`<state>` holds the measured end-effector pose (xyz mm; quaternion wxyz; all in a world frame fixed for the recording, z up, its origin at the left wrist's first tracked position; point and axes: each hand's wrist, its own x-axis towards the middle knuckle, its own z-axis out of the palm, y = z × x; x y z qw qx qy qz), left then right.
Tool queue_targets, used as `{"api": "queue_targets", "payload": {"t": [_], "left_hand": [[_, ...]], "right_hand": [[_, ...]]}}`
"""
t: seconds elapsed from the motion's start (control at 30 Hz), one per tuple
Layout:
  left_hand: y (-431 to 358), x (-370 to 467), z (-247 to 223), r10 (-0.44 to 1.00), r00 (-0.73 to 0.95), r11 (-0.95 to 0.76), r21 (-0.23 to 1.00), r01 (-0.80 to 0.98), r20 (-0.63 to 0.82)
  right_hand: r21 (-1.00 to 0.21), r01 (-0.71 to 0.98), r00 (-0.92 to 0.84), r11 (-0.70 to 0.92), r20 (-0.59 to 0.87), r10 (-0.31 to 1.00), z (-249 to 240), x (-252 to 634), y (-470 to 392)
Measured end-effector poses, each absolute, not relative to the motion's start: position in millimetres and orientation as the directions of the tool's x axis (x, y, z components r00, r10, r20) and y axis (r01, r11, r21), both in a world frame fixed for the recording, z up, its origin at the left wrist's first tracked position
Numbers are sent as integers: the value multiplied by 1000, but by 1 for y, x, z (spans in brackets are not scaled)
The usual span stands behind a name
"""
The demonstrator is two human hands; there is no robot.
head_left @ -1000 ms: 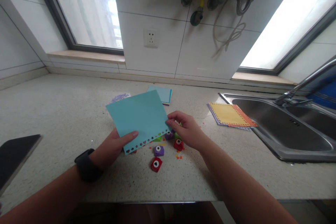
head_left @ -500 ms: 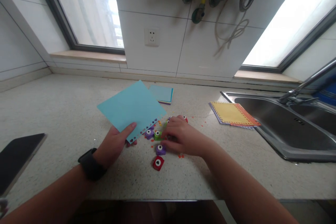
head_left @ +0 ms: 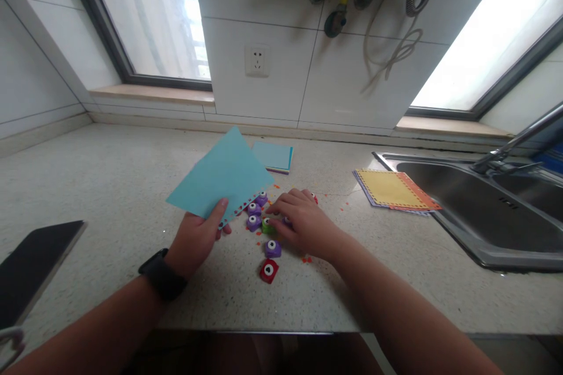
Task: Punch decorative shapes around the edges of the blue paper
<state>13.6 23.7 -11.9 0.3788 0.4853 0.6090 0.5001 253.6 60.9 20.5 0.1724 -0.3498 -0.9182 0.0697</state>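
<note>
My left hand [head_left: 201, 240] pinches a light blue sheet of paper [head_left: 222, 173] by its near corner, thumb on top. Small punched shapes run along the paper's lower right edge. My right hand [head_left: 305, 222] is low over a cluster of craft punches, its thumb and forefinger apart beside a green punch [head_left: 266, 226]; whether they touch it is unclear. Several purple punches stand close by, among them one purple punch [head_left: 272, 249] nearer me. A red punch [head_left: 268, 271] is nearest the front edge. Another red punch [head_left: 314, 197] shows partly behind my right hand.
Light blue sheets [head_left: 272, 156] lie stacked at the back. Yellow and orange sheets with punched borders [head_left: 385, 187] lie beside the steel sink [head_left: 466, 252]. A dark flat object [head_left: 39, 263] rests at the left. Orange paper bits [head_left: 307, 259] are scattered on the counter [head_left: 132, 187].
The blue paper has tilted and shifted up and away from the punches, uncovering more purple ones. My right hand's fingers have moved in around the green punch.
</note>
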Motion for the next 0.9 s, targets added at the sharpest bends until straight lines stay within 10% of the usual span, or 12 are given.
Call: {"api": "queue_targets", "payload": {"t": [0.23,0.53,0.9], "left_hand": [[26,13,-12,970,-245,4,997,81,16],[29,12,-21,968,-252,-15,999,41,25],[30,11,-21,969,-245,0,998,57,14]], "right_hand": [[-228,631,-696,742,256,671,20,256,63],[-517,631,-498,578,300,813,26,283,82],[-443,607,-533,660,389,752,15,279,85]]}}
